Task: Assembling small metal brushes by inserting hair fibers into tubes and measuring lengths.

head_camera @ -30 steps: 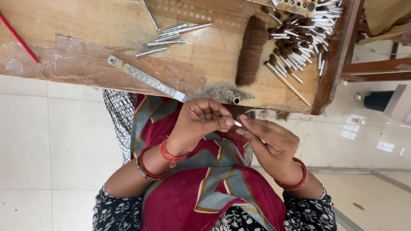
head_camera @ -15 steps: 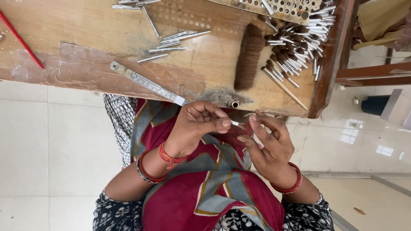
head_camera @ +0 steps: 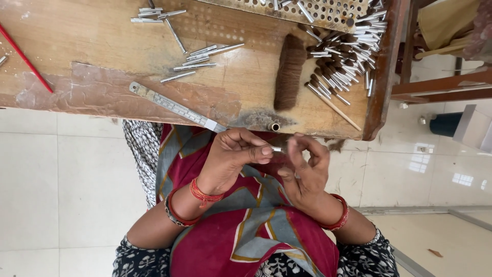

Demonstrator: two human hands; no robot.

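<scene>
My left hand (head_camera: 230, 159) pinches a small metal tube (head_camera: 277, 149) over my lap, at six o'clock from the brown hair bundle (head_camera: 289, 72). My right hand (head_camera: 305, 169) has curled closer since a moment ago, fingers blurred, pinching something I can't make out

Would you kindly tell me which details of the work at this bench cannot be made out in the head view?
- Small metal tube, head view: pinched in the left hand; fingers hide nearly all of it.
- Right hand: motion blur; what its fingertips hold is unclear.
- Perforated tray: cut off by the top edge.
- Pile of tubes: too small to count.
</scene>
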